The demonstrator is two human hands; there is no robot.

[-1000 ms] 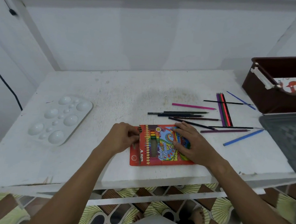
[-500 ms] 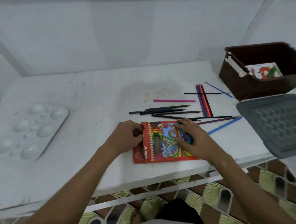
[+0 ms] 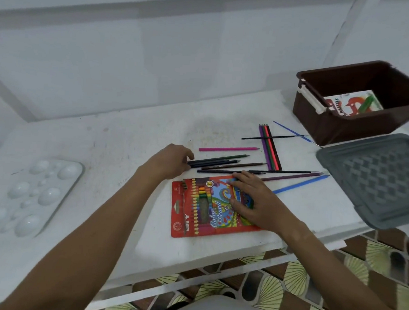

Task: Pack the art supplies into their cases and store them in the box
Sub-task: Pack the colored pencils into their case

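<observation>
Reaching out at 11 o'clock from the red pencil case point(image 3: 210, 207), the left hand point(image 3: 172, 161) had its fingers curled onto the butt ends of a cluster of dark pencils point(image 3: 216, 161), though whether it actually gripped them I could not tell. The right hand point(image 3: 253, 200) lay flat, fingers straight, pressing the case's right half against the white tabletop point(image 3: 128, 150). Half a second earlier the left hand had been at the case's left edge; it had since left the case and moved up to the pencils, while the right hand kept its place. A pink pencil point(image 3: 228, 149) lay at 12 o'clock from the case, a blue one point(image 3: 300, 183) at 3 o'clock. The case was flat printed card with a clear window. At 2 o'clock stood a dark brown plastic box point(image 3: 330, 128), a pastel pack inside, and beside it a grey lid point(image 3: 375, 178) with a woven-pattern surface
</observation>
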